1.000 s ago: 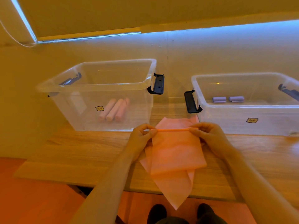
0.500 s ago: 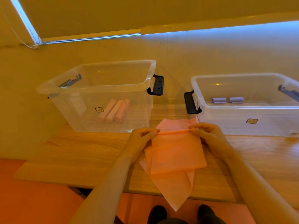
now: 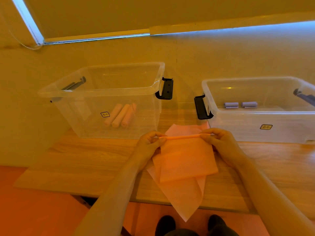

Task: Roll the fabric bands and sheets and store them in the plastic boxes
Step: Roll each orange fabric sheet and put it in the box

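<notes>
While the pink sheet (image 3: 185,160) drapes toward the person, left hand (image 3: 150,145) and right hand (image 3: 219,142) pinch its rolled far edge between them.

A warm yellow-orange cast is tinting everything. The pink fabric sheet (image 3: 185,160) is glowing orange-pink where it is doubled and paler pink at its hanging corner. It is lying on a light wood-grain tabletop (image 3: 88,160) with streaky brown lines. Left of the sheet, the clear plastic box (image 3: 109,92) is showing three pale pink rolls (image 3: 120,115), black handles and a small yellow label with dark marks. Right of the sheet, the second clear box (image 3: 255,126) is showing two lilac-grey rolls (image 3: 240,104), black handles and the same kind of label. Below the sheet the floor (image 3: 34,215) is looking salmon-orange, and the shoes (image 3: 165,223) black.
</notes>
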